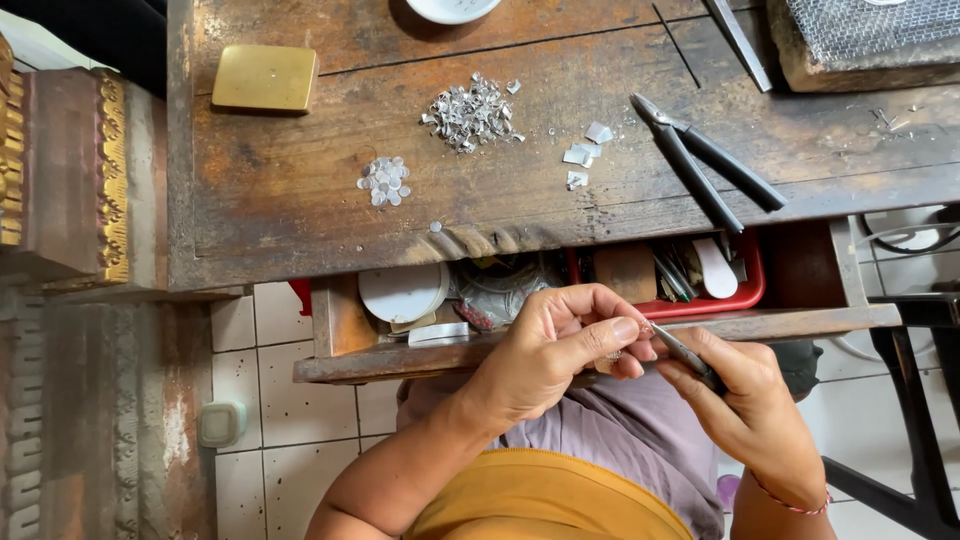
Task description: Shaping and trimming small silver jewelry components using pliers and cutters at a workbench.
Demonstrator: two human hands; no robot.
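From the head camera, the left hand (560,345) was curled in over the lap, its thumb and fingertips pinched on something tiny and silvery that was too small to make out. The right hand (745,400) met it from the other side, gripping a slim grey metal tool (685,352) whose tip touched the left thumb and forefinger. Both hands hung just in front of the open wooden drawer (600,335), which was crammed with a round white lid (403,291), a red plastic tray (745,295) and assorted small tools. Above it lay the worn brown wooden worktop (300,190). On it sat a heap of shiny silver metal scraps (470,113), and near that, to the left, a small cluster of flat pale round discs (384,180). A few cut silver sheet pieces (585,155) lay between the heap and a pair of black-handled pliers (705,165). A flat rectangular brass block (265,77) rested well apart near the worktop's far left corner.
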